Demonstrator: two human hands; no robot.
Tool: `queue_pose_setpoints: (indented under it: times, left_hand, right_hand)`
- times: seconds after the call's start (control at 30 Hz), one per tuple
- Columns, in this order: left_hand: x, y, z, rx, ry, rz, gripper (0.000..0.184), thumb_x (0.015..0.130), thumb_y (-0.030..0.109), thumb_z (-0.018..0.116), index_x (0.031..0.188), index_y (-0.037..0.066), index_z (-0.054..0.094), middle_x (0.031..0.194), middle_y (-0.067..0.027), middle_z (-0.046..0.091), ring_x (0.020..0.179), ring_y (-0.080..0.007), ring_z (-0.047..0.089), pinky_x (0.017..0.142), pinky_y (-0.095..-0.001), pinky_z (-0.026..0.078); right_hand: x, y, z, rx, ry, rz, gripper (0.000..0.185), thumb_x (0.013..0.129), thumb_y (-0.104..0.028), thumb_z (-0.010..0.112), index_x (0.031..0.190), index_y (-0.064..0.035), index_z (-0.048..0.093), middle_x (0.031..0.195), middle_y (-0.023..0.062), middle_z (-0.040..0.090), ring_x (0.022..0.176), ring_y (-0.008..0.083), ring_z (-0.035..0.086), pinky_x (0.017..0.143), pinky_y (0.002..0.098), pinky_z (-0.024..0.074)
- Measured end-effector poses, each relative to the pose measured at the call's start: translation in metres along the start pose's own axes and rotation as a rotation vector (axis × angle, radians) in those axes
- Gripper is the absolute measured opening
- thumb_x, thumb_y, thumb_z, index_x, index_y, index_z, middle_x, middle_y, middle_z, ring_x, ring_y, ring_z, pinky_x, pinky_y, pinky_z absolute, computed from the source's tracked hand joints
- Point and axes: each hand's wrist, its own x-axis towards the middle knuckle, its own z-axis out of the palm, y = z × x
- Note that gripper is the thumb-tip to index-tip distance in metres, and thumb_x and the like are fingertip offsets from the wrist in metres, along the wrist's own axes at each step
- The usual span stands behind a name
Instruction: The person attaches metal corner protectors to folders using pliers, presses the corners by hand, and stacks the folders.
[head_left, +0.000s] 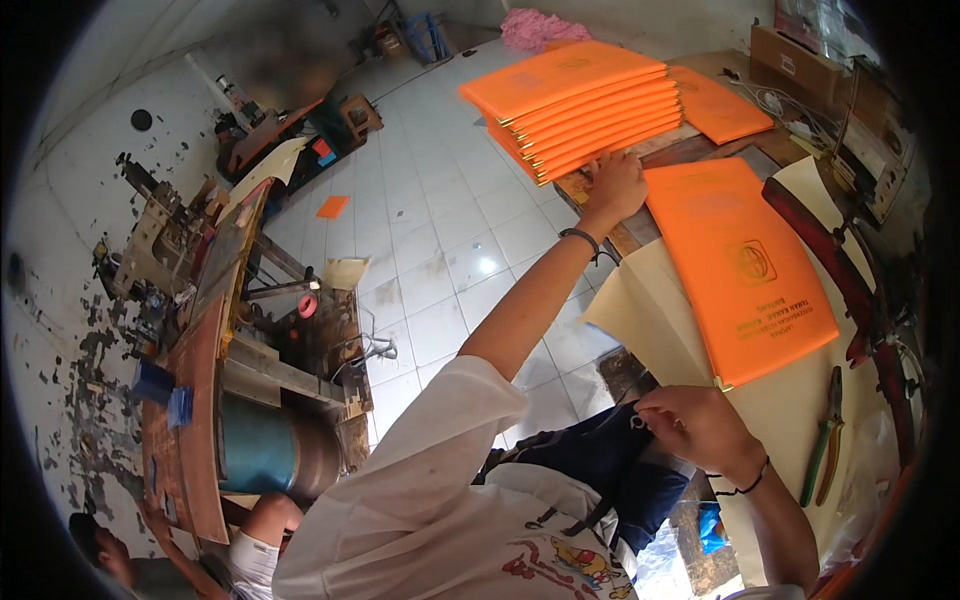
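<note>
My left hand [618,185] reaches across to the near edge of a tall stack of orange folders [575,85]. Its fingers are slightly apart and touch the lower edge of the stack, whose folders have gold metal corners. Closer to me lies a single orange folder [745,270] with a printed emblem and lettering, a gold corner at its near end. My right hand [700,425] is held above my lap, beside that folder's near corner. Its fingers are curled together in a pinch, with a tiny shiny thing at the fingertips, too small to name.
Pliers [828,440] lie on the table at the right, near a dark red metal press [830,250]. More orange folders [720,105] and a cardboard box [795,65] stand farther back. Another person [190,560] sits at lower left by a workbench [190,420].
</note>
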Motion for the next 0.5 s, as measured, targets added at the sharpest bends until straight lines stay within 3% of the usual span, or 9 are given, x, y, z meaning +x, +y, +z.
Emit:
queue_pose_setpoints:
  times: [0.2, 0.3, 0.4, 0.43, 0.5]
  left_hand:
    - [-0.001, -0.002, 0.002, 0.006, -0.003, 0.012, 0.022, 0.086, 0.014, 0.052, 0.099, 0.002, 0.065, 0.112, -0.0166, 0.058, 0.114, -0.0359, 0.045, 0.104, -0.0530, 0.025]
    - [0.001, -0.005, 0.005, 0.017, 0.024, 0.025, 0.026, 0.090, 0.019, 0.050, 0.103, 0.002, 0.065, 0.115, -0.0177, 0.057, 0.115, -0.0370, 0.045, 0.105, -0.0546, 0.025]
    - [-0.001, -0.002, 0.006, 0.038, 0.072, 0.001, 0.033, 0.096, 0.028, 0.045, 0.108, 0.003, 0.063, 0.115, -0.0160, 0.059, 0.119, -0.0353, 0.046, 0.105, -0.0558, 0.027]
    - [0.000, -0.003, 0.007, 0.010, 0.077, 0.006, 0.036, 0.096, 0.031, 0.045, 0.108, 0.001, 0.063, 0.116, -0.0177, 0.057, 0.118, -0.0367, 0.045, 0.105, -0.0562, 0.027]
    - [-0.003, -0.003, 0.004, -0.043, 0.086, 0.016, 0.043, 0.097, 0.035, 0.045, 0.108, -0.001, 0.064, 0.118, -0.0212, 0.055, 0.117, -0.0394, 0.043, 0.105, -0.0569, 0.026]
  right_hand:
    - [0.001, -0.012, -0.007, -0.166, 0.073, -0.162, 0.010, 0.077, -0.002, 0.067, 0.087, -0.0022, 0.069, 0.074, 0.0085, 0.067, 0.059, 0.0211, 0.063, 0.053, 0.0320, 0.0483]
    - [0.007, -0.009, -0.016, -0.326, 0.262, -0.353, 0.014, 0.072, 0.000, 0.068, 0.084, -0.0066, 0.067, 0.065, 0.0039, 0.059, 0.058, 0.0224, 0.056, 0.061, 0.0360, 0.0450]
    - [0.012, 0.000, -0.025, -0.569, 0.399, -0.320, 0.017, 0.068, 0.002, 0.067, 0.082, -0.0065, 0.066, 0.071, 0.0039, 0.060, 0.068, 0.0254, 0.055, 0.072, 0.0386, 0.0430]
    - [0.011, 0.012, -0.026, -0.568, 0.397, -0.229, 0.016, 0.070, 0.002, 0.066, 0.083, -0.0066, 0.065, 0.076, 0.0058, 0.058, 0.078, 0.0276, 0.055, 0.077, 0.0401, 0.0411]
    - [0.015, 0.020, -0.023, -0.602, 0.430, -0.126, 0.015, 0.072, 0.002, 0.065, 0.084, -0.0060, 0.064, 0.078, 0.0067, 0.057, 0.082, 0.0283, 0.054, 0.076, 0.0399, 0.0410]
